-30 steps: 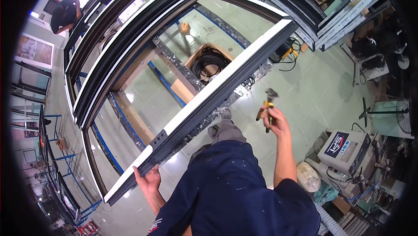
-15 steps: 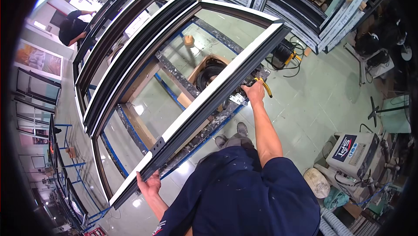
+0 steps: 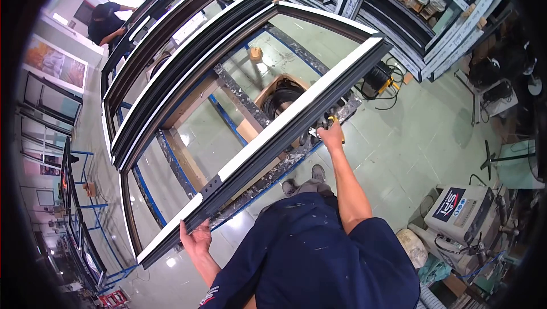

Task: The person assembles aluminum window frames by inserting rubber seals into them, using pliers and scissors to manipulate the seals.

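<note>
A large window frame [image 3: 259, 145], white on its face with black seals along its side, lies on a work stand in front of me. My left hand [image 3: 196, 238] grips its near rail toward the lower left corner, thumb along the white edge and fingers at the black side. By the same rail, farther right, my right hand [image 3: 330, 136] is closed around a yellow-handled hand tool [image 3: 332, 119], possibly pliers or cutters. The tool's head is mostly hidden beside the rail and among small items on the stand.
Beneath the frame stands a blue-edged work stand [image 3: 250, 186] with a box of coiled black strip [image 3: 283, 99]. More frames lean at the back right. A co-worker [image 3: 106, 24] bends over frames at the far left. A grey machine [image 3: 462, 212] stands at right.
My right hand has drawn slightly down, and the yellow handle no longer sticks out as far to its right. The left hand stays on the rail. The whole view has shifted slightly.
</note>
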